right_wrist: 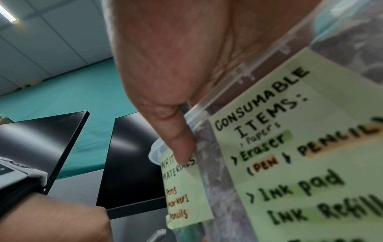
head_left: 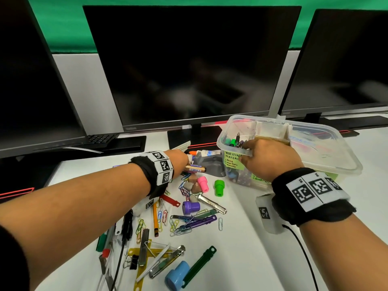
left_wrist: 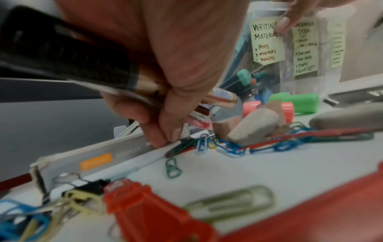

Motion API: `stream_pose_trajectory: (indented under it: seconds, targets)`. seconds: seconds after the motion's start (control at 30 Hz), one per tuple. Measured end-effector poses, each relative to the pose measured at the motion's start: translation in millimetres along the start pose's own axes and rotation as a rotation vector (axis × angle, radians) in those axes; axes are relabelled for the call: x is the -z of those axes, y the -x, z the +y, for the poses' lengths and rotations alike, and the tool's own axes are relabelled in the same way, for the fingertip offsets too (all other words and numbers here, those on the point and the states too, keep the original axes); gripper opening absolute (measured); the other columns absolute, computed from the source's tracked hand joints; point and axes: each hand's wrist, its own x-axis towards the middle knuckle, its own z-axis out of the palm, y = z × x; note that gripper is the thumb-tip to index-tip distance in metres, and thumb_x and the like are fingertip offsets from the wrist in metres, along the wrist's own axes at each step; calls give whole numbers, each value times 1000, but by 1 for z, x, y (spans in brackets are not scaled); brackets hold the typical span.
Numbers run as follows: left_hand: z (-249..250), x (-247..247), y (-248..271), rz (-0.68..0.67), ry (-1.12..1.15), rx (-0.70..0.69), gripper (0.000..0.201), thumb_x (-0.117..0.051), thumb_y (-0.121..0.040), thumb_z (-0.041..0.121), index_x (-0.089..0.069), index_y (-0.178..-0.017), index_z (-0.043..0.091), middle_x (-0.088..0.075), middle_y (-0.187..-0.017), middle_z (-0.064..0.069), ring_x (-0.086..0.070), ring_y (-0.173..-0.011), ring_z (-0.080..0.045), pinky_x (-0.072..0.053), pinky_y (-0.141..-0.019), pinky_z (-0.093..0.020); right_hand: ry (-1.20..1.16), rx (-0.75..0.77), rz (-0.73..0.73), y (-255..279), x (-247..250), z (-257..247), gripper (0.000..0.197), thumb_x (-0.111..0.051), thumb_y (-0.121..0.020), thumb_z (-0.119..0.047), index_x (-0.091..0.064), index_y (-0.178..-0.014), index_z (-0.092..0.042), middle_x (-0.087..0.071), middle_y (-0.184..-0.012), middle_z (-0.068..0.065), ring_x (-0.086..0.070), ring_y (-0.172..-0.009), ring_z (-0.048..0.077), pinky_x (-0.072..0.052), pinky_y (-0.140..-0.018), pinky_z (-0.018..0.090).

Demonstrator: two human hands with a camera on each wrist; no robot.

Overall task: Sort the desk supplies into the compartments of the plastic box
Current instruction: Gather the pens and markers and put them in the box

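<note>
The clear plastic box [head_left: 327,131] stands at the right, with pens and markers in its left compartment behind a green "Writing Materials" label [left_wrist: 267,41]. My right hand [head_left: 246,153] grips the box's near rim, thumb [right_wrist: 182,144] outside on that label and fingers inside. My left hand [head_left: 185,162] is low over the far end of the supply pile, its fingers curled round a black-and-copper marker [head_left: 196,169]. In the left wrist view its fingertips [left_wrist: 163,139] touch a flat grey strip [left_wrist: 116,157] lying on the table. Erasers [head_left: 189,185] and paper clips [head_left: 184,194] lie beside it.
Pink [head_left: 202,183], green [head_left: 219,186], purple [head_left: 190,207] and blue [head_left: 176,275] stamps, a key [head_left: 212,203], a pencil [head_left: 155,219], a glue tube [head_left: 207,153] and binder clips are scattered on the white table. Three dark monitors [head_left: 189,66] stand behind. A black cable [head_left: 304,248] trails from my right wrist.
</note>
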Motion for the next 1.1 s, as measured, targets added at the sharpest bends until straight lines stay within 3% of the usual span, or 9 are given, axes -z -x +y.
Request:
stream_pose_trajectory:
  seconds: [0.07, 0.23, 0.57, 0.67, 0.83, 1.0, 1.1]
  targets:
    - [3, 1, -2, -31, -32, 16, 40, -52, -96, 17, -49, -133, 4, -57, -121, -13, -54, -121, -24, -43, -98, -28, 0, -2, 0, 0, 0, 0, 35, -51, -89, -42, -60, -120, -30, -68, -108, 4, -64, -94, 26, -51, -78, 33]
    - [0, -5, 3, -48, -10, 9, 39, -56, -94, 21, -52, -131, 9, -60, -127, -9, -58, -116, -23, -45, -96, -28, 4, -4, 1, 2, 0, -1, 36, -52, -88, -42, -60, -121, -32, -68, -110, 3, -64, -95, 26, -53, -81, 34]
    - [-30, -4, 32, 128, 117, -88, 33, -60, -89, 21, -53, -121, 17, -64, -113, -5, -60, -103, -22, -45, -82, -29, -8, -26, -25, 1, 3, -3, 34, -51, -88, -41, -61, -119, -29, -67, -112, 5, -62, -100, 28, -50, -82, 35]
    - [-34, 1, 48, 74, 76, -144, 38, -62, -88, 23, -53, -124, 18, -63, -118, -3, -58, -107, -21, -42, -86, -28, -12, -26, -22, 2, 3, -4, 35, -51, -88, -40, -61, -120, -29, -67, -112, 5, -62, -99, 28, -50, -82, 35]
    - [-35, -2, 78, -99, 96, -257, 47, -72, -80, 27, -56, -124, 19, -64, -117, 0, -55, -101, -16, -36, -79, -21, 1, -25, -40, 2, 4, -6, 36, -51, -88, -40, -60, -121, -28, -66, -114, 6, -61, -102, 29, -48, -85, 36]
    - [-30, -21, 95, -84, 14, -292, 47, -70, -82, 24, -56, -126, 19, -63, -120, -1, -56, -110, -21, -36, -80, -24, 15, -39, -62, 1, 7, -7, 37, -52, -88, -41, -59, -122, -28, -67, -113, 6, -62, -101, 29, -51, -87, 37]
    - [-28, -30, 97, -53, 28, -290, 38, -65, -84, 20, -59, -122, 18, -64, -116, -3, -58, -107, -22, -37, -79, -24, 13, -39, -67, 2, 8, -9, 37, -52, -89, -41, -59, -122, -28, -67, -113, 6, -62, -100, 28, -51, -87, 37]
